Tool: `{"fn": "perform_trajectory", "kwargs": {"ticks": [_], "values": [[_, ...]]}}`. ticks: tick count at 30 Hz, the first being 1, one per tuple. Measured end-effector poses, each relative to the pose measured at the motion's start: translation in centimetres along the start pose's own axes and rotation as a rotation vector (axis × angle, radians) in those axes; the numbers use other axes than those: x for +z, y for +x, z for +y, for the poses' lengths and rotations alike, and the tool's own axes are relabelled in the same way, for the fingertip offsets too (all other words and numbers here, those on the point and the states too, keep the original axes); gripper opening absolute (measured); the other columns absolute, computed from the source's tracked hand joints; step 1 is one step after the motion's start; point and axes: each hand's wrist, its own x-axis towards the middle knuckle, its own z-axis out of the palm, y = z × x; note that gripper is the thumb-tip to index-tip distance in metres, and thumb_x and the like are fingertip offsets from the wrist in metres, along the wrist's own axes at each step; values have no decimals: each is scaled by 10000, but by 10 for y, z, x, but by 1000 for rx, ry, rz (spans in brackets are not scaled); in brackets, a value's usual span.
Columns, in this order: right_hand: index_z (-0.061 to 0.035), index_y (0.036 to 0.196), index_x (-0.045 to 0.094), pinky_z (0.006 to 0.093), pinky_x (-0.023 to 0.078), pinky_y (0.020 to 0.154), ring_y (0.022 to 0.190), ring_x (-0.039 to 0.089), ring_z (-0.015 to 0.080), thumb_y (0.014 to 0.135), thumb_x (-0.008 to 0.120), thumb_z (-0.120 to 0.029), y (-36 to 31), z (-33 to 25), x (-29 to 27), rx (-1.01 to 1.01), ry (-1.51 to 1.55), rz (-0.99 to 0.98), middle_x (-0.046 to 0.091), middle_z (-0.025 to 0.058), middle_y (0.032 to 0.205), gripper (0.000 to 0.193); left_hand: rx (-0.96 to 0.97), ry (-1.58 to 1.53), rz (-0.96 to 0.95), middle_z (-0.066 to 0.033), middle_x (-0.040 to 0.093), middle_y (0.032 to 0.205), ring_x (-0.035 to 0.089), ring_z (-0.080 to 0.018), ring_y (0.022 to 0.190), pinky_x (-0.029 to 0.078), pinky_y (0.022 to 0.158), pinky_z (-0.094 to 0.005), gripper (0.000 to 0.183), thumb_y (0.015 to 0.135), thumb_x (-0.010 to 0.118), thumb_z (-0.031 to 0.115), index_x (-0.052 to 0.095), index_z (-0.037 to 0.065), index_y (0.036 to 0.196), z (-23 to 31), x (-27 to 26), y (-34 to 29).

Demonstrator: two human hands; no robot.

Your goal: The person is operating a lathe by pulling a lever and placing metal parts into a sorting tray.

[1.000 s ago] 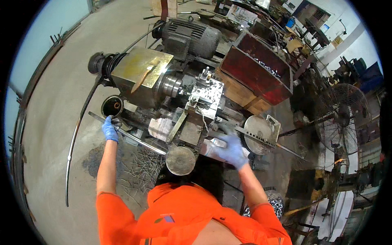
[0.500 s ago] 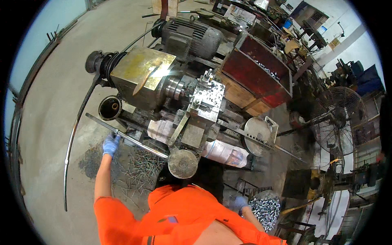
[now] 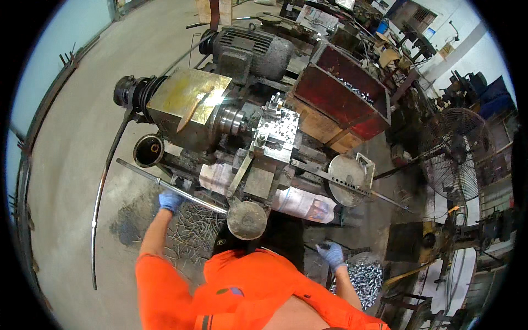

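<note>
My left hand [image 3: 170, 201], in a blue glove, is just below the long steel bar [image 3: 176, 190] that slopes down to a round metal disc [image 3: 247, 220]. Its fingers pass behind the bar at the machine's front edge, so their grip is hidden. My right hand [image 3: 331, 254], gloved the same way, is raised beside a round basket [image 3: 380, 270] of small shiny metal pieces [image 3: 363, 285]. Its fingers are closed, and a small dark thing shows at their tips, too small to name. Ahead stands a lathe-like machine with a chuck [image 3: 231, 120] and a chip-covered tool block [image 3: 278, 131].
A red metal bin [image 3: 341, 93] with small parts sits behind the machine on the right. An electric motor [image 3: 253, 52] is at the back. Thin metal scraps [image 3: 192, 231] lie on the floor at left. A large fan [image 3: 456, 154] stands far right.
My left hand has moved right and slightly down along the bar. My right hand has risen from beside the basket and moved a little right. The bar looks nearly unmoved.
</note>
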Motion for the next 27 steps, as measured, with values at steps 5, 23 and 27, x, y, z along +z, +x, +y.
{"fn": "perform_trajectory", "kwargs": {"ticks": [5, 23, 27], "values": [[-8, 873, 667, 318, 504, 691, 754, 656, 252, 722, 708, -277, 4, -65, -79, -285, 138, 256, 668, 155, 832, 311, -33, -25, -85, -129, 648, 962, 625, -307, 879, 492, 735, -417, 334, 793, 489, 360, 671, 123, 942, -7, -34, -7], [-138, 865, 700, 400, 382, 907, 978, 522, 319, 735, 608, -467, 69, -433, -141, -1133, -307, 352, 606, 158, 969, 365, -494, -333, 686, -144, 651, 899, 636, -261, 789, 487, 713, -357, 346, 895, 484, 363, 621, 72, 1021, -164, -237, -153], [-153, 815, 707, 420, 379, 874, 894, 547, 332, 737, 587, -499, 90, -441, -119, -1069, -373, 371, 614, 179, 900, 375, -696, -115, 737, -143, 644, 810, 623, -323, 752, 477, 669, -432, 426, 879, 402, 519, 628, 164, 946, -145, -175, -159]]}}
